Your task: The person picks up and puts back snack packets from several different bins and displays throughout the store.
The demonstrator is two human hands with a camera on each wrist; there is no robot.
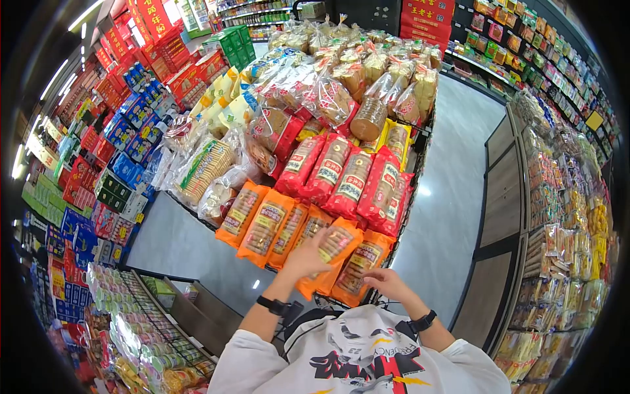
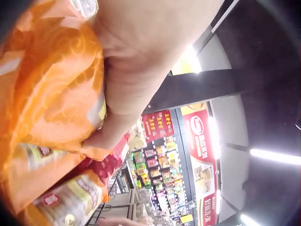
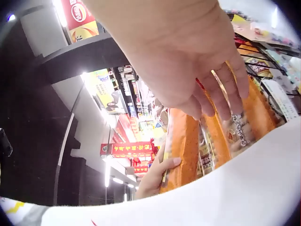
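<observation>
In the head view my left hand [image 1: 310, 255] grips an orange pack of round biscuits [image 1: 338, 241], tilted over the front row; the left wrist view shows the same orange wrapper [image 2: 56, 80] close against the hand [image 2: 136, 61]. My right hand [image 1: 388, 284] is beside the rightmost orange pack [image 1: 357, 268], its fingers loosely bent and holding nothing. From the right wrist, the hand [image 3: 188, 61] hangs over orange packs [image 3: 256, 110], and the left thumb lies on an upright pack [image 3: 183, 146]. More orange packs [image 1: 269, 220] lie to the left.
Behind the orange row lie red packs [image 1: 326, 169], then bagged breads [image 1: 331, 102] and clear bags of biscuits [image 1: 207, 167]. Shelves of snacks [image 1: 564, 262] stand on the right across an aisle [image 1: 436, 177]. Stacked boxes [image 1: 131, 131] and cup goods [image 1: 138, 322] are on the left.
</observation>
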